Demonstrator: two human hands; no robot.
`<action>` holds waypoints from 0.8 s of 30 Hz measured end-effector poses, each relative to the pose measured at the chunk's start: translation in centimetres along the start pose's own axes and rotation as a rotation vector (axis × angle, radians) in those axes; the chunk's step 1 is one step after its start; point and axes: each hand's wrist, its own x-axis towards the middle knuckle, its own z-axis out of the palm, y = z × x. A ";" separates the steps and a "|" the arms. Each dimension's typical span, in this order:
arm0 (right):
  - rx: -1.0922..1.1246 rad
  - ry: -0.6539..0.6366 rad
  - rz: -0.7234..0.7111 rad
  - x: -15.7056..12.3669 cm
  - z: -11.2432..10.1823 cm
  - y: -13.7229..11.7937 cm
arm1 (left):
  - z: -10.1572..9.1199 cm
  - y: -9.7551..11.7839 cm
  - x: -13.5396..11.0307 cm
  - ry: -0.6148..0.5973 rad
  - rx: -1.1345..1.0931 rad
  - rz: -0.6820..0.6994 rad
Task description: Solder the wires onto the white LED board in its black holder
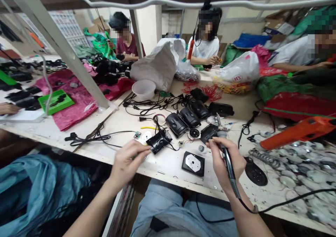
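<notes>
My left hand (128, 160) pinches the edge of a small black plastic housing (159, 141) with wires running from it, low on the worktable (170, 163). My right hand (224, 160) is closed round a soldering iron (223, 139); its metal tip points up and away, and its black cord trails back over my wrist. Between my hands lie a square black plate with a white disc (193, 163) and small round parts. A row of similar black housings (187, 118) sits just beyond.
Black cables (147, 105), a white bowl (144, 89) and a grey bag (157, 67) lie further back. An orange tool (299, 132) and a pile of silver discs (296, 163) are at the right. Three other people sit across the table. A green tray (56, 101) rests at left.
</notes>
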 end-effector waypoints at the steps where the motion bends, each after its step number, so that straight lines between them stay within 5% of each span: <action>1: -0.027 -0.014 -0.025 -0.2 0.1 0.4 | 1.2 0.1 -0.5 -0.038 -0.035 -0.009; 5: -0.074 -0.073 -0.021 -1.5 -0.2 1.7 | 5.7 0.7 -2.3 -0.240 -0.135 -0.185; 9: -0.152 -0.115 -0.059 -2.8 -1.6 1.7 | 8.2 1.4 -3.1 -0.299 -0.179 -0.461; 13: -0.180 -0.120 -0.105 -4.3 -2.2 -1.1 | 8.8 1.5 -3.1 -0.320 -0.253 -0.549; 17: 0.107 -0.372 0.013 -6.1 -0.9 -4.3 | 8.6 1.4 -3.3 -0.353 -0.298 -0.570; 24: 0.248 -0.463 0.096 -7.2 1.2 -5.0 | 7.9 1.3 -3.7 -0.395 -0.378 -0.648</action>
